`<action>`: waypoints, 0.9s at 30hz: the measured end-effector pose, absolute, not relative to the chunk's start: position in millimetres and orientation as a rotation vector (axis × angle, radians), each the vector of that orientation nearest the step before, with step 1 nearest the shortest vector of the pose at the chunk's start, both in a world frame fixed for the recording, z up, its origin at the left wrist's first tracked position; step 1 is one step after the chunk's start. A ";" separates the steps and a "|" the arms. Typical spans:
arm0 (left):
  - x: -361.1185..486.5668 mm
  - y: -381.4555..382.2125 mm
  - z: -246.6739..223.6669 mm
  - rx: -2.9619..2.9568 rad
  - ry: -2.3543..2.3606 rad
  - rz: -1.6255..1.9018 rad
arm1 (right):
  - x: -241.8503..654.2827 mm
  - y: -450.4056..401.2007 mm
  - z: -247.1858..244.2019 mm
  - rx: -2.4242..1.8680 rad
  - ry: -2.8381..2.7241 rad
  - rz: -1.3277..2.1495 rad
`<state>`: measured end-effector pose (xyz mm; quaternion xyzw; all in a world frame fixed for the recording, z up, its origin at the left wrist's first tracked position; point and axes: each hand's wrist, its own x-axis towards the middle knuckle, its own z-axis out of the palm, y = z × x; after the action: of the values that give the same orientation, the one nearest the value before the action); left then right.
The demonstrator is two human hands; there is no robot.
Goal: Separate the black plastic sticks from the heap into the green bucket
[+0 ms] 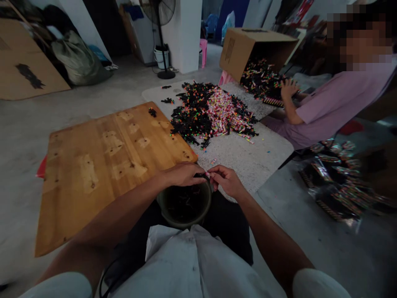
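Observation:
My left hand (185, 174) is closed above the far rim of a dark round bucket (164, 217) between my legs. Dark material shows under its fingers, too small to name. My right hand (228, 181) pinches the end of a small pink-and-white tube (208, 174), and its fingertips meet those of my left hand. Inside the bucket lie a few thin pale pieces, hard to make out. Beyond my hands, a heap of small black pieces with orange and green tips (194, 114) and pink-and-white printed tubes (221, 111) covers part of a speckled grey table (248, 165).
A wooden board (93, 165) lies at left. At right, a person in a pink shirt (335, 99) handles pieces by a tipped cardboard box (235, 49). Clear-wrapped packs (338, 198) lie on the floor. A standing fan (161, 41) is behind.

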<state>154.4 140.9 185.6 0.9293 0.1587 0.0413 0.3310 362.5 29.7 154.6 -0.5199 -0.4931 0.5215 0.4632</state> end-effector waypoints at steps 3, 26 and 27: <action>153.8 141.8 186.6 2.393 0.440 0.096 | 363.1 29.3 149.0 -1.241 -1.172 1.364; 272.7 240.3 145.8 2.458 1.432 -0.029 | 370.2 127.9 100.9 -2.429 -1.662 0.499; 283.5 245.9 141.1 2.446 1.456 -0.025 | 368.9 127.1 99.4 -2.427 -1.683 0.505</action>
<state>283.5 245.9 141.1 0.8498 0.5061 -0.0086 0.1469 368.9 127.1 99.4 -0.8079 -0.5602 0.1680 0.0727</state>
